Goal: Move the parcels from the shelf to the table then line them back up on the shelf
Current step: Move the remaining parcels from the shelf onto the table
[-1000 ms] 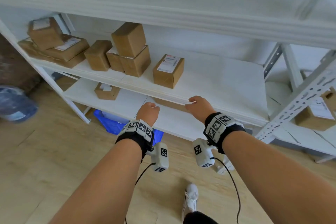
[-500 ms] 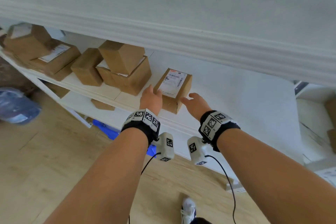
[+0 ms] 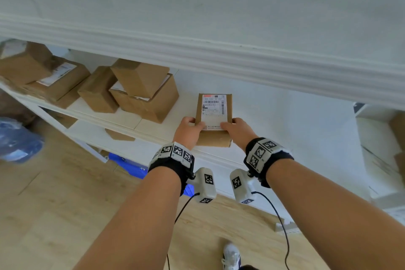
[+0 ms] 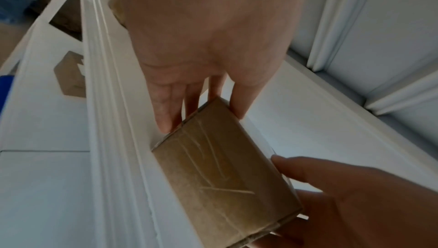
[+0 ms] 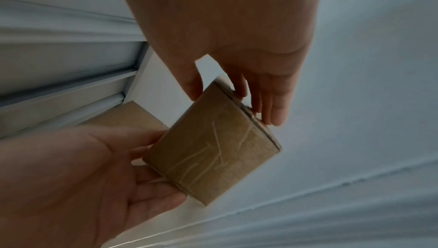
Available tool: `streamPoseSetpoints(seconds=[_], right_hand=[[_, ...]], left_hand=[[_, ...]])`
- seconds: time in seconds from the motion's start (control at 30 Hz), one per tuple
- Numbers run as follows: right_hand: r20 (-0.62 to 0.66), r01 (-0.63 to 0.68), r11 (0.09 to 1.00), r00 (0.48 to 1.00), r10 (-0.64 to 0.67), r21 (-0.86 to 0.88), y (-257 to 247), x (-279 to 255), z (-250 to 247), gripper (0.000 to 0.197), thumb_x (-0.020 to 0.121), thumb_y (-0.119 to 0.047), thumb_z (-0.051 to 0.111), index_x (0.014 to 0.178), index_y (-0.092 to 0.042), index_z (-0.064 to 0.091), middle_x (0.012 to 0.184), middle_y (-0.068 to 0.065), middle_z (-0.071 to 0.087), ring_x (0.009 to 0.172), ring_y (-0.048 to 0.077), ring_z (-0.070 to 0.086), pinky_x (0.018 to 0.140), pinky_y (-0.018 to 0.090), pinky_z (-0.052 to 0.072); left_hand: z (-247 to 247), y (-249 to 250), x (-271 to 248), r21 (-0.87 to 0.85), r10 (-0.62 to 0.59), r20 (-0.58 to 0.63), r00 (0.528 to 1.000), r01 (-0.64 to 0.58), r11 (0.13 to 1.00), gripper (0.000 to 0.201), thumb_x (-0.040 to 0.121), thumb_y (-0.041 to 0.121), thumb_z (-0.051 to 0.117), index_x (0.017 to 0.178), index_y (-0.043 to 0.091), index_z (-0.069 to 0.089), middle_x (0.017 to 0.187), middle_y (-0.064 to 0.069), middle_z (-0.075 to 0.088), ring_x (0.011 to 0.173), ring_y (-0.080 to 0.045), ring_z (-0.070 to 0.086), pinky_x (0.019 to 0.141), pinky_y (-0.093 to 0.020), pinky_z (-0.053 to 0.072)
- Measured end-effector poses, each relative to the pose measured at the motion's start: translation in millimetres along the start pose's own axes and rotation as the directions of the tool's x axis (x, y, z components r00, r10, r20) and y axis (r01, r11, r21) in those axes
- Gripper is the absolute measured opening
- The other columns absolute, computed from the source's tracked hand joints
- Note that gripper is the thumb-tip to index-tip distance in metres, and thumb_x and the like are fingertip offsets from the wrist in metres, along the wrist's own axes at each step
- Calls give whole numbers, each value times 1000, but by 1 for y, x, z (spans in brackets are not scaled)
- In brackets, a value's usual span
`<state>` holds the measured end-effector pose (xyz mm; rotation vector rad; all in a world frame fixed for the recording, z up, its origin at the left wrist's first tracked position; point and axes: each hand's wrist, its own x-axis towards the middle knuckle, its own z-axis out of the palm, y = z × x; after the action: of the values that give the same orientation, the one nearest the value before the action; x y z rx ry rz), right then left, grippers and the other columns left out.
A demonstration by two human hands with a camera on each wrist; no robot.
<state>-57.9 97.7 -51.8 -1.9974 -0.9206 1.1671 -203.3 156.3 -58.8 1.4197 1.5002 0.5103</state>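
You're facing a white shelf point(image 3: 285, 129) that fills most of the head view, w/ parcels on it and none visibly off it yet, so this looks like the very start: the shelf-to-table half seems barely begun and the lining-up half is untouched. No table in view. Your two hands hold one labelled parcel point(image 3: 213, 116) at frame centre, near the shelf's front edge; can't tell if it's lifted or just resting there. Your left hand point(image 3: 188, 131) presses its left side and your right hand point(image 3: 235, 130) its right side, fingers fairly straight along the sides w/ thumbs on top, parcel squeezed between both. Counts, biggest first: approx. seven more brown parcels in the left-centre and upper-left cluster point(image 3: 140, 92) on the same board, some stacked, so that count is unsure; two parcels or so on the lower shelf point(image 3: 119, 135); two hands.
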Motion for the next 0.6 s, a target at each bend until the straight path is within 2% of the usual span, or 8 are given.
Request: streamPoseSetpoints(seconds=[0.1, 0.23, 0.3, 0.37, 0.4, 0.43, 0.5, 0.6], right_hand=[[-27, -23, 999, 999, 24, 34, 4, -16, 0, 38, 90, -30, 52, 123, -10, 52, 107, 4, 65, 84, 17, 61, 62, 27, 45], [-100, -41, 997, 994, 47, 61, 13, -47, -2, 34, 86, -24, 55, 117, -11, 50, 104, 3, 64, 85, 17, 61, 63, 28, 47], [-129, -58, 994, 989, 69, 87, 22, -67, -2, 33, 87, -20, 54, 117, -10, 48, 104, 4, 63, 83, 16, 59, 61, 27, 45], [-156, -74, 989, 983, 94, 130, 33, -88, -1, 34, 86, -18, 55, 119, -9, 48, 104, 5, 63, 86, 19, 59, 64, 29, 47], [-177, -78, 986, 979, 104, 148, 39, -100, -2, 35, 86, -18, 55, 119, -10, 47, 103, 5, 62, 88, 20, 60, 67, 31, 49], [-200, -82, 984, 973, 114, 161, 45, -113, -3, 35, 86, -17, 55, 119, -10, 46, 102, 5, 61, 90, 22, 60, 70, 32, 50], [-248, -97, 979, 959, 140, 177, 60, -138, -6, 37, 86, -18, 56, 121, -10, 45, 104, 6, 61, 94, 24, 61, 75, 36, 52], [-312, -129, 971, 931, 189, 201, 86, -175, -10, 40, 87, -19, 58, 124, -9, 45, 109, 8, 62, 99, 25, 61, 83, 38, 54]], left_hand=[[-1, -6, -11, -57, -5, 47, 999, 7, 998, 36, 85, 28, 69, 115, 17, 53, 113, -5, 64, 102, -23, 64, 92, -45, 54], [-1, -13, -33, -105, -3, 126, 992, 16, 994, 57, 77, 24, 76, 129, 10, 55, 120, -7, 66, 104, -23, 66, 94, -41, 54], [1, -18, -51, -132, 9, 171, 985, 14, 991, 45, 79, 20, 74, 121, 9, 62, 115, -7, 69, 98, -20, 67, 85, -33, 56], [3, -23, -74, -156, 29, 225, 974, 7, 988, 14, 84, 14, 69, 98, 14, 67, 103, -5, 71, 91, -19, 67, 79, -28, 55], [5, -25, -86, -154, 41, 251, 967, -2, 988, 5, 86, 13, 67, 88, 17, 66, 98, -4, 71, 93, -21, 67, 82, -31, 54], [8, -27, -97, -150, 53, 278, 959, -11, 989, 9, 87, 13, 67, 82, 20, 65, 95, -3, 71, 96, -23, 67, 87, -35, 54], [16, -34, -117, -148, 73, 325, 943, -25, 989, 10, 87, 18, 67, 80, 23, 64, 94, -2, 72, 100, -25, 67, 94, -40, 54], [32, -44, -144, -129, 100, 393, 914, -53, 990, 5, 89, 28, 65, 87, 24, 67, 99, -2, 73, 99, -24, 68, 92, -40, 55]])
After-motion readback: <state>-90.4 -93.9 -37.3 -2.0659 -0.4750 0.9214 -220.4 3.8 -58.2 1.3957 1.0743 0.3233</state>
